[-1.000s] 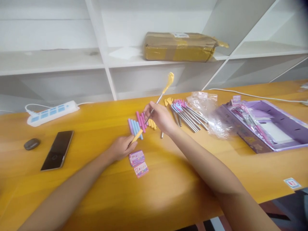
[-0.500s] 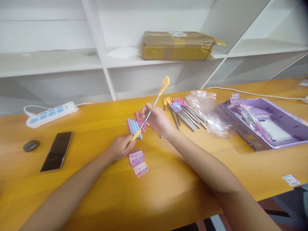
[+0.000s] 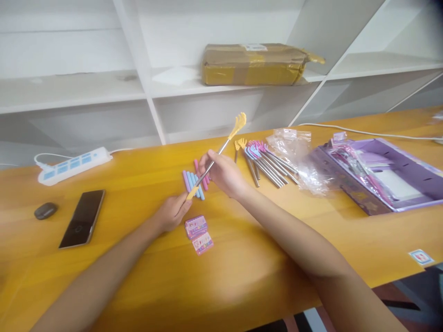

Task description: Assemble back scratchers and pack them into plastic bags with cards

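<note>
Both my hands are on one back scratcher (image 3: 224, 146) with a yellow claw head, a metal rod and a yellow handle, tilted up to the right. My left hand (image 3: 172, 213) is closed round the yellow handle at its lower end. Higher up, my right hand (image 3: 223, 173) has its fingers closed on the metal rod. Beneath lie several pink, purple and blue handle tubes (image 3: 194, 183), partly hidden by the hands. Several back scratcher rods (image 3: 272, 167) with blue, pink and yellow claws lie in a pile to the right. Printed cards (image 3: 199, 233) lie in front.
A clear plastic bag (image 3: 294, 152) and an open purple box (image 3: 415, 207) with packaged items are on the right. At left are a phone (image 3: 82, 219), a dark small case (image 3: 45, 210) and a power strip (image 3: 74, 165). A taped carton (image 3: 254, 64) sits on the shelf.
The back scratcher's claw has shifted slightly right and down. My left hand has moved a little left, and less of the yellow handle shows above it.
</note>
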Demonstrator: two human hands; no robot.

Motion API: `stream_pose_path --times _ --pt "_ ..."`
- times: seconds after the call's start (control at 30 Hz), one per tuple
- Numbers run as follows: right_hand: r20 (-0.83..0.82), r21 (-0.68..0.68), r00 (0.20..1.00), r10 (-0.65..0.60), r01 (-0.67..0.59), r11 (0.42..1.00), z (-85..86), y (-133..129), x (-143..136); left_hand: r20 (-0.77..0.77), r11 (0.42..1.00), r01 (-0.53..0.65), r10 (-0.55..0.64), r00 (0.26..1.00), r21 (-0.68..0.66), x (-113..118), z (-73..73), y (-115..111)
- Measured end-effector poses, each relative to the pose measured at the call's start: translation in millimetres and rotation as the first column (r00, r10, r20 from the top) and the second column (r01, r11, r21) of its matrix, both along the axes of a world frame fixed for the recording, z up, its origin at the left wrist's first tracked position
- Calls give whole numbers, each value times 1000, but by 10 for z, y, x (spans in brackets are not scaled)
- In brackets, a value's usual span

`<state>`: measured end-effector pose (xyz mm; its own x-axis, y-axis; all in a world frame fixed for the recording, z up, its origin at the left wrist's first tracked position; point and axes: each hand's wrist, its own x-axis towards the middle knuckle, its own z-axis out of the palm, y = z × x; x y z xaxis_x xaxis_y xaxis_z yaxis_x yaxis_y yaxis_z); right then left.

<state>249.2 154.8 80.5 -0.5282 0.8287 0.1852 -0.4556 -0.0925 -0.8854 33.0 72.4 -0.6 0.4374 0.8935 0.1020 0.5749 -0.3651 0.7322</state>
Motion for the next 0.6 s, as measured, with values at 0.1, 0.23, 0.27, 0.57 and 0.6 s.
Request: stream_pose_path --times 0.1,0.23,0.27,0.57,0.6 --pt "3 -7 1000 -3 3 1000 -17 14 0 52 1000 -15 15 999 9 -10 -22 -4" --pt "15 -7 1000 -3 3 1000 -18 20 8 79 1000 -20 18 997 20 -22 -33 -8" --pt "23 0 1000 -6 6 1000 -17 19 10 76 1000 -22 20 997 20 -22 -34 -7" --pt "72 117 997 -34 26 993 39 -30 24 -4 1000 -18 18 1000 8 2 -29 -9" --pt "75 122 997 -31 22 992 53 -42 23 -5 1000 -19 19 1000 6 2 -29 -11"
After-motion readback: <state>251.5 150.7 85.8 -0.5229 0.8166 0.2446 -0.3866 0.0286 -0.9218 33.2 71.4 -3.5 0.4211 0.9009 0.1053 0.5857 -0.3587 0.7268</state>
